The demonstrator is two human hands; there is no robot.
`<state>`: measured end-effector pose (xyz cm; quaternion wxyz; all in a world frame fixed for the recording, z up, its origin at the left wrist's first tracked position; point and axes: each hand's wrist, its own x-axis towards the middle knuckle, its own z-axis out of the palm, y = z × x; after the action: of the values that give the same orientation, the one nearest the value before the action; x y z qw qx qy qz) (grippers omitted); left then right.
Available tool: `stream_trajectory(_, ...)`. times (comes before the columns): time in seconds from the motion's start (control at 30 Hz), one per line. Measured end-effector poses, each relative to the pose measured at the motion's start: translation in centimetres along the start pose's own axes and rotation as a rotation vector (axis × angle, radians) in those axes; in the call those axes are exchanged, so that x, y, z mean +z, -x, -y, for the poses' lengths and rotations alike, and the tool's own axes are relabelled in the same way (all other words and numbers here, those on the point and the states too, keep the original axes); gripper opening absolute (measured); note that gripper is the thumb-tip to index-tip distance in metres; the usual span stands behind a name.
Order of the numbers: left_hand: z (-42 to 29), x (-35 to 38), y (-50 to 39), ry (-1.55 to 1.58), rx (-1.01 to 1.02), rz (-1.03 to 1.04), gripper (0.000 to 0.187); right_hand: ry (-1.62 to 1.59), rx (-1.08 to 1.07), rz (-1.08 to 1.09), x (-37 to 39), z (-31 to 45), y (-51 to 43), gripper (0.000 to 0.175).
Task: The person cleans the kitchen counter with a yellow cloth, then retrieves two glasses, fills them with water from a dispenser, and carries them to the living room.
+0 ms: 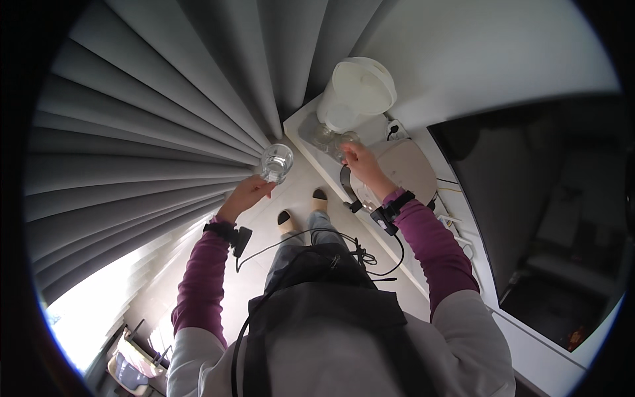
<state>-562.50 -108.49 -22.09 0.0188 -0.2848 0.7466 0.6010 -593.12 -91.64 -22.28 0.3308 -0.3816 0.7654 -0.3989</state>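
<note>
My left hand [248, 196] is shut on a clear glass mug [277, 161], gripping its near side. The mug is off the cabinet, over the floor and beside the grey curtain; a clear shine shows inside it. My right hand [364, 166] reaches over the white cabinet top [300, 124], with its fingertips at a glass cup [349, 137]. Whether the fingers grip that cup or only touch it, I cannot tell. Another glass cup [323, 134] stands just left of it. Both are in front of a white rounded appliance [359, 89].
A beige appliance [409, 166] sits on the cabinet under my right forearm. Behind it are a wall socket [397, 130] with a black plug and a large dark television [555, 198]. Grey curtains [149, 124] hang at left. A black cable [364, 255] loops before my waist.
</note>
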Motion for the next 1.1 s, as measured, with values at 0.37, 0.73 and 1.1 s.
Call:
stream_trajectory(0.37,3.1,3.9,-7.6,-0.077,-0.011,0.048,0.036,0.371,-0.046,0.047,-5.5,2.1,-1.5,0.073)
stream_trajectory(0.73,3.1,6.6,-14.1,-0.014,-0.054,0.149,0.035,0.522,-0.087,0.213,-3.9,2.2,-2.2,0.077)
stream_trajectory(1.1,2.6,8.2,-16.8,-0.024,-0.007,0.104,0.037,0.654,-0.179,0.289,-2.7,2.7,-2.9,0.079)
